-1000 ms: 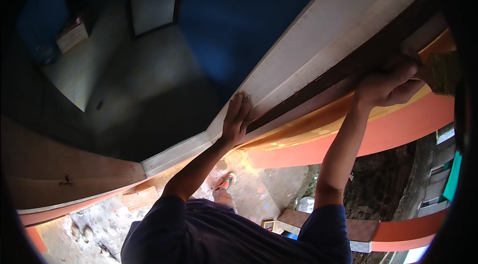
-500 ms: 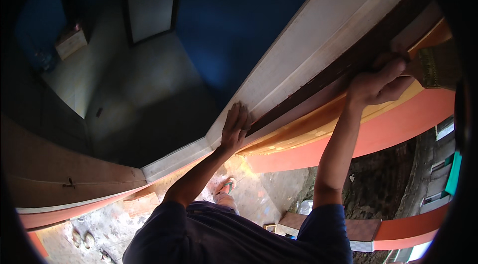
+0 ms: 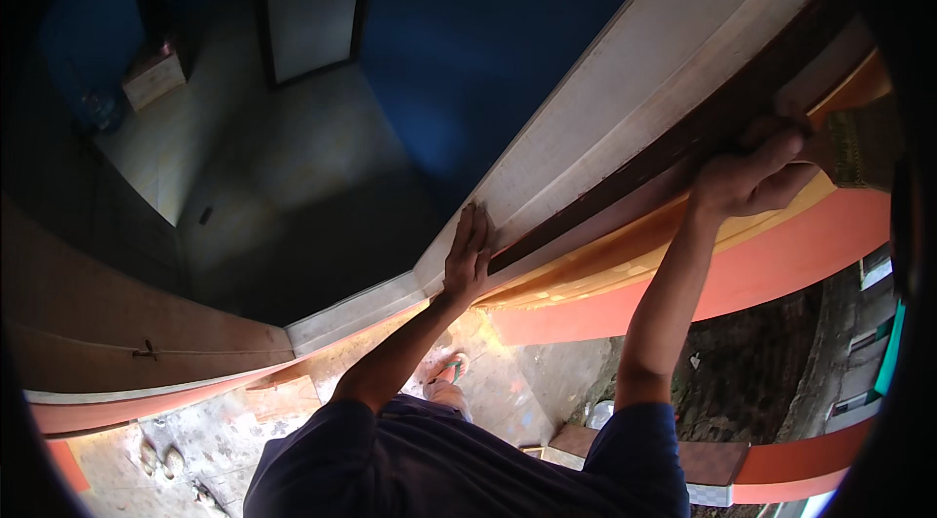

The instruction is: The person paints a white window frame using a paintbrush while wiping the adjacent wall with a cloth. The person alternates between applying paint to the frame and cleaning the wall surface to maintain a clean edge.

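My left hand (image 3: pixel 467 249) lies against the pale door frame (image 3: pixel 566 137), its fingers stretched out over the edge. Higher up at the right, my right hand (image 3: pixel 747 178) is closed beside the dark brown strip of the frame. What its fingers grip is hidden in shadow. A yellow-orange curtain (image 3: pixel 586 274) runs just below that hand, along the frame. Close to the right fingers hangs a dark olive cloth (image 3: pixel 859 147) with a patterned trim.
Through the doorway lies a dim room with a tiled floor (image 3: pixel 283 176), a blue wall (image 3: pixel 439 59) and a small box (image 3: pixel 154 79). Outside are a salmon wall (image 3: pixel 625 293), a low ledge (image 3: pixel 712 459) and shoes (image 3: pixel 161 461) on the stained ground. My sandaled foot (image 3: pixel 449 372) stands near the threshold.
The view has shifted slightly, so the scene sits a little lower and to the right. Both hands keep their places on and beside the frame.
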Available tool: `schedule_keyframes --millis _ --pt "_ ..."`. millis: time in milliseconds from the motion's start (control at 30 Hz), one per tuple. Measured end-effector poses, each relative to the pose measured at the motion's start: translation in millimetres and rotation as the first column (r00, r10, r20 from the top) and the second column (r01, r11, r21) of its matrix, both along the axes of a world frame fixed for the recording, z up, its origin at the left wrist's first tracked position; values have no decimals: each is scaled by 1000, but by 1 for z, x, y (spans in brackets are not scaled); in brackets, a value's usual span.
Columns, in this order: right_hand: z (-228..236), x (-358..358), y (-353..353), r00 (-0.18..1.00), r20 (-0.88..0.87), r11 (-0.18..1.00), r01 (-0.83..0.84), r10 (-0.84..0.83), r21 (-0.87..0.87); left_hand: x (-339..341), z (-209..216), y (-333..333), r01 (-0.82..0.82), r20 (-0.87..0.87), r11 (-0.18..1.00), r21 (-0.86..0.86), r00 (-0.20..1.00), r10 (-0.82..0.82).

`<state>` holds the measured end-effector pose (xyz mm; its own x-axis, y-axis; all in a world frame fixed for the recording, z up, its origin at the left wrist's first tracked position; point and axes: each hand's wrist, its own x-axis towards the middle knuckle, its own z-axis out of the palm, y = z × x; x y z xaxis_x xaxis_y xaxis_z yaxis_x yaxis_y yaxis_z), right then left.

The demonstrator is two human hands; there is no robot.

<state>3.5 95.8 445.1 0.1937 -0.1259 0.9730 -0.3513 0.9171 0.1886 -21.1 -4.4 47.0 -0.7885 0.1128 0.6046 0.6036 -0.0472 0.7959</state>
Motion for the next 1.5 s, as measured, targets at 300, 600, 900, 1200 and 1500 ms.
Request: schedule_keyframes --millis 300,600,900,1200,1500 --pt "-1 -5 -10 999 -29 999 15 -16 -34 -71 141 4 129 -259 951 281 964 -54" --pt "-2 -3 -3 1000 -20 999 -3 2 -44 -32 67 6 -35 -189 989 144 980 62" --pt "-1 -6 -12 998 -41 997 -54 51 -53 -28 54 1 30 -188 995 91 982 -12" --pt "0 -5 -5 998 -28 999 -52 51 -9 -73 183 10 91 -316 957 277 949 1" --pt "0 -3 -12 1000 -24 999 -3 2 -34 -7 19 -10 49 -108 997 -54 993 -55"
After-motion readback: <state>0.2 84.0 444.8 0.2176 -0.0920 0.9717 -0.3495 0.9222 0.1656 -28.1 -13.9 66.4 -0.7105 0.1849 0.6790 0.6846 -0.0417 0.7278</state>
